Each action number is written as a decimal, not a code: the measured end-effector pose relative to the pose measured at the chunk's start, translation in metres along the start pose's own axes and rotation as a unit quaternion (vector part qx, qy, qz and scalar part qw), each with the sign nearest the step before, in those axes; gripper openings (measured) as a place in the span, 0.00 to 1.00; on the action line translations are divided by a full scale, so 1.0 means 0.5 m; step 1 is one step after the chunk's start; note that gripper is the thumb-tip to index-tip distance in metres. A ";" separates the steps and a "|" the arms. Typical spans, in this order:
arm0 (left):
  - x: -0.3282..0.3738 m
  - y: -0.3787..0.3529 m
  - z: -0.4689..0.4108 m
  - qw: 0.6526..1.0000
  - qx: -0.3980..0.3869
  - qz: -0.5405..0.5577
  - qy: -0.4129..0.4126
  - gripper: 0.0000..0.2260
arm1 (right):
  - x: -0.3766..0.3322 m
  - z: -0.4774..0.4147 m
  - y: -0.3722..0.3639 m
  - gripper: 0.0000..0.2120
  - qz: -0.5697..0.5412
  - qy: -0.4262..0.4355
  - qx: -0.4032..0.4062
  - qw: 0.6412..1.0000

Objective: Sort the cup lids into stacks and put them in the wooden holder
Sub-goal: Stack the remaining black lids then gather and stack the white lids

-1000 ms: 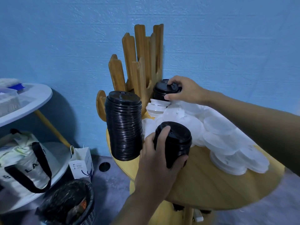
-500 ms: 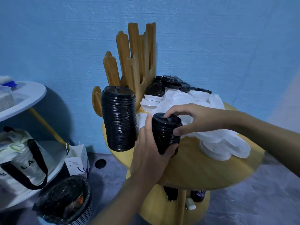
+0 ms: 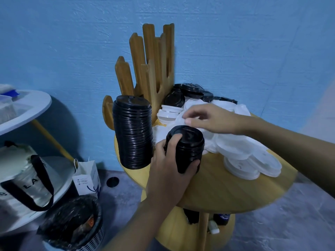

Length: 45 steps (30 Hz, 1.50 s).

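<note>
At bench (image 3: 226,187) edge, short black lid stack (image 3: 188,147), clasped by left hand (image 3: 168,171); right hand (image 3: 208,118) over loose white lids (image 3: 241,156), grasp unclear; tall black stack (image 3: 133,133) beside wooden holder (image 3: 150,66)

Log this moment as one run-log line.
left hand: grips short black lid stack | right hand: on loose white lids, grip unclear | tall black lid stack: upright by wooden holder

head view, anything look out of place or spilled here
What looks like a black lid lies on the floor beside the paper bag, off the round table. On the table the white lids sprawl in a loose, unsorted heap.
</note>
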<state>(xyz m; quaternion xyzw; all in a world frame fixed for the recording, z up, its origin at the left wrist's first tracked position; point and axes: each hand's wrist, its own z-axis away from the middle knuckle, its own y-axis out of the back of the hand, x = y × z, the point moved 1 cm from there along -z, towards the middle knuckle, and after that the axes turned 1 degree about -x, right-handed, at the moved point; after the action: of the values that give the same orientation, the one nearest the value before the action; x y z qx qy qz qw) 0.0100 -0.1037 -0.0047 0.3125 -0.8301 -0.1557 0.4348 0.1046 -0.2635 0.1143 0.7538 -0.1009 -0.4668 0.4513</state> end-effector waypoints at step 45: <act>-0.008 0.000 -0.001 1.000 0.012 0.017 -0.012 0.32 | 0.171 -0.343 0.017 0.21 0.468 -0.072 0.116 0.873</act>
<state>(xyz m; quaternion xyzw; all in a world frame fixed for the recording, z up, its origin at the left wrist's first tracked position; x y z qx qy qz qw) 0.0120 -0.1014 -0.0069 0.3021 -0.8420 -0.1417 0.4238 0.2900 -0.2169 0.0954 0.6297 -0.5273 -0.2385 0.5182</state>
